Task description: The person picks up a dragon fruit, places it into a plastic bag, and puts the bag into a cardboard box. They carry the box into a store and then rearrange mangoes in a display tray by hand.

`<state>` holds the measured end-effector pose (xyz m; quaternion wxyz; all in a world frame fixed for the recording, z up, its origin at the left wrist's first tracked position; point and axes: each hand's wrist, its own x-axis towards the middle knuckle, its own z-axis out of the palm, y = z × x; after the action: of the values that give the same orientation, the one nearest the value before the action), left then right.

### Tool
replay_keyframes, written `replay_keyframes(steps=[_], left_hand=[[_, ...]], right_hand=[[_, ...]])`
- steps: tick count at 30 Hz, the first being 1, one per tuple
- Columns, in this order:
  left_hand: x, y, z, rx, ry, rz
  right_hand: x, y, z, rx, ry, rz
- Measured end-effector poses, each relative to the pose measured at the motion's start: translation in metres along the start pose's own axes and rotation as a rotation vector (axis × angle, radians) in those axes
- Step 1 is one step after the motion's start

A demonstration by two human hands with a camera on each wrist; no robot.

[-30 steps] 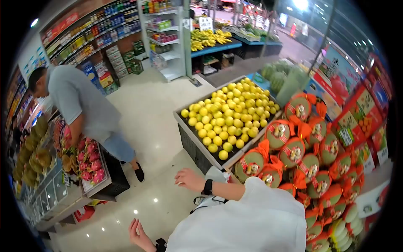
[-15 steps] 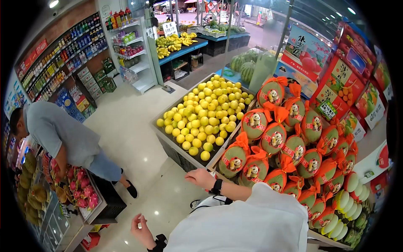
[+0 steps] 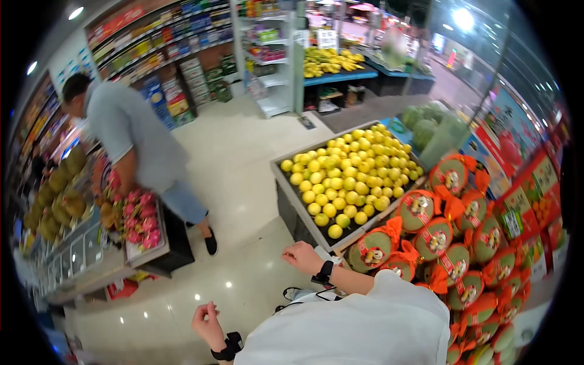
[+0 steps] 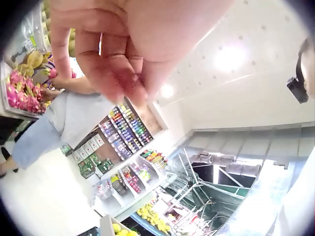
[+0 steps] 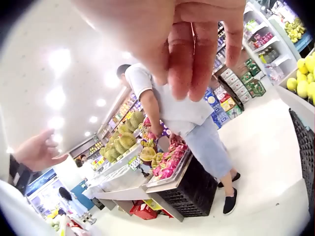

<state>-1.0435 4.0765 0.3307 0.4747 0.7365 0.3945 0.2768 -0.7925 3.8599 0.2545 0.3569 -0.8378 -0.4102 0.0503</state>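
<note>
My left hand (image 3: 208, 324) hangs over the tiled floor with its fingers loosely bent and nothing in them. In the left wrist view the same hand (image 4: 123, 44) fills the top, fingers pointing down. The right hand (image 3: 303, 257) is held out in front of the white shirt, beside the near corner of a bin (image 3: 292, 210) heaped with round yellow fruit (image 3: 353, 176). It too is empty, its relaxed fingers (image 5: 192, 64) hanging down in the right wrist view. Both wrists wear black bands.
Melons (image 3: 435, 240) with orange wraps are stacked at the right. A person (image 3: 137, 134) in a grey shirt bends over dragon fruit (image 3: 141, 219) on a stand at the left, beside durians (image 3: 58, 198). Bananas (image 3: 331, 61) and stocked shelves (image 3: 164, 45) stand farther back.
The head view swung right, then back left, so the stalls shifted across the picture. Both hands stay low before the body and empty; the person in grey keeps bending over the stand.
</note>
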Motion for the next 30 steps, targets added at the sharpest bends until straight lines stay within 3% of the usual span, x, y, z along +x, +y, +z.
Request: replay_keyframes(steps=[1,2,3,4,6,8,11,14,16,20,22,26,27,29,30], left_hand=[[-0.005,0.002,-0.002,0.003,0.054,-0.023],[-0.009,0.013,-0.002,-0.038,0.155,0.076],[-0.014,0.017,-0.010,-0.065,0.282,0.171],[-0.017,0.007,-0.022,-0.050,0.402,0.141],[-0.026,-0.020,-0.050,0.046,0.231,0.091],[-0.041,-0.012,-0.073,0.026,0.256,-0.024],[-0.065,-0.009,-0.103,0.114,0.392,-0.088],[-0.085,-0.021,-0.129,0.003,0.563,0.044],[-0.103,-0.039,-0.144,-0.041,0.653,0.012],[-0.155,-0.067,-0.163,-0.092,0.757,-0.180],[-0.178,-0.076,-0.166,-0.121,0.790,-0.360],[-0.194,-0.077,-0.168,0.051,1.092,-0.165],[-0.195,-0.077,-0.168,0.051,1.105,-0.168],[-0.197,-0.075,-0.168,-0.055,1.104,-0.284],[-0.196,-0.069,-0.168,-0.079,1.076,-0.401]], right_hand=[[0.007,-0.002,0.012,0.046,0.081,-0.019],[0.013,-0.019,0.012,0.079,0.239,-0.219],[0.017,-0.036,0.011,0.147,0.104,-0.131],[0.022,-0.044,0.021,0.118,0.110,-0.200],[0.029,-0.048,0.044,0.083,-0.115,-0.199],[0.034,-0.071,0.059,0.163,-0.217,-0.201],[0.039,-0.116,0.072,0.236,-0.332,-0.247],[0.045,-0.142,0.108,0.268,-0.479,-0.264],[0.046,-0.156,0.138,0.373,-0.257,-0.467],[0.035,-0.192,0.164,0.414,-0.393,-0.561],[0.032,-0.207,0.173,0.344,-0.662,-0.503],[0.030,-0.230,0.200,0.334,-0.630,-0.666],[0.030,-0.235,0.213,0.444,-0.533,-0.719],[0.039,-0.243,0.223,0.554,-0.436,-0.778],[0.045,-0.246,0.222,0.471,-0.644,-0.738]])
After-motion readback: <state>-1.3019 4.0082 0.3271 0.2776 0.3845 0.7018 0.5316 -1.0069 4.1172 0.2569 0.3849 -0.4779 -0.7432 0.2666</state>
